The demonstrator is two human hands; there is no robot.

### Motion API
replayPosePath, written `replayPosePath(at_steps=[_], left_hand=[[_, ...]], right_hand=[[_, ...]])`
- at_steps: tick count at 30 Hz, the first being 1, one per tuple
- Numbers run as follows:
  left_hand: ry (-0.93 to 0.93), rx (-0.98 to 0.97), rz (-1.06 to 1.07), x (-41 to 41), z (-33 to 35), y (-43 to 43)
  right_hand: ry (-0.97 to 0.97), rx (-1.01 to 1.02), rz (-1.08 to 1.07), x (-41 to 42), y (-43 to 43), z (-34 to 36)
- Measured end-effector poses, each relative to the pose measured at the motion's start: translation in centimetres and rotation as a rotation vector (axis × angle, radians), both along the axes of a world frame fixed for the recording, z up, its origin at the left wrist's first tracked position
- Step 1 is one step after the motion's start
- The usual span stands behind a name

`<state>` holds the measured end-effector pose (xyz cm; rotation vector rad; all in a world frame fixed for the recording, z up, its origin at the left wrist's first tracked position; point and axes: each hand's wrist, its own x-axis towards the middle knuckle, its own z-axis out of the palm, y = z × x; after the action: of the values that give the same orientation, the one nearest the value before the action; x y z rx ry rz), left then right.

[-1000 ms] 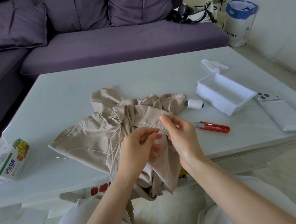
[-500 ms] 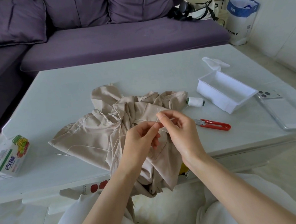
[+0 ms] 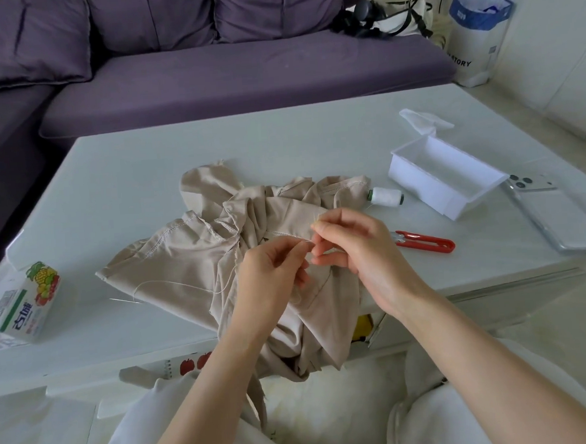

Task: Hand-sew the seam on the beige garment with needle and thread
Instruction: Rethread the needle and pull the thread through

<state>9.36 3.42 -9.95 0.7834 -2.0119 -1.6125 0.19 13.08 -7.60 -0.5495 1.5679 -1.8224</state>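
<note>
The beige garment (image 3: 184, 259) is lying bunched up at the middle of the tabletop's (image 3: 211, 148) near edge, with its lower part spilling over that edge towards the person's lap. The right hand (image 3: 362, 252) is pinching a stitched fold of the garment between thumb and forefinger, its other fingers curling loosely underneath. The left hand (image 3: 271, 285) is meeting it just beside that fold, with its fingers curled and its thumb and forefinger closing on something very fine, which looks like the thread (image 3: 175, 282). That pale strand is trailing leftward across the cloth and ending in a thin sliver on the tabletop; I cannot tell whether it is the needle. A white spool (image 3: 385, 196) is touching the garment's right side, and red snips (image 3: 430, 244) are lying near the right hand. Further right, an open white box (image 3: 416, 180) and a phone (image 3: 566, 225) are sitting by the right edge. A tissue pack (image 3: 28, 299) is resting at the left edge, and a purple sofa (image 3: 241, 74) is standing beyond the far edge.
</note>
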Motion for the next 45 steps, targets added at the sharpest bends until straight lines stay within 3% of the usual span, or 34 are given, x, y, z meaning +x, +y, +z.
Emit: replayPosePath(at_steps=[3,8,14,27,33,37,40,43,45], left_hand=[[-0.008,-0.252,0.082,0.2,-0.2,-0.2],[0.089,-0.58,0.034,0.5,-0.2,-0.9],[0.151,-0.735,-0.048,0.2,-0.3,-1.2],[0.14,-0.668,-0.083,-0.3,-0.5,-1.2],[0.068,-0.461,-0.12,-0.7,-0.2,-1.0],[-0.062,-0.403,-0.132,-0.7,-0.5,-1.1],[-0.095,-0.455,0.029,-0.7,-0.8,-1.3],[0.01,-0.407,0.259,-0.3,-0.3,-1.0],[0.047,-0.367,0.291,0.0,0.2,-0.3]], right_hand=[[0.029,0.073,-0.005,-0.5,0.5,-0.1],[0.01,0.204,0.007,-0.7,1.1,-0.4],[-0.022,0.314,0.118,-0.5,1.2,-0.5],[-0.153,0.309,0.322,-0.7,1.8,-0.2],[-0.071,0.42,0.232,-0.4,1.8,-0.4],[-0.124,0.378,0.203,-0.4,1.8,-0.3],[-0.184,0.304,0.163,-0.4,1.7,-0.5],[-0.279,0.214,0.078,-0.6,1.5,-0.5],[-0.307,0.192,0.032,-0.7,1.4,-0.4]])
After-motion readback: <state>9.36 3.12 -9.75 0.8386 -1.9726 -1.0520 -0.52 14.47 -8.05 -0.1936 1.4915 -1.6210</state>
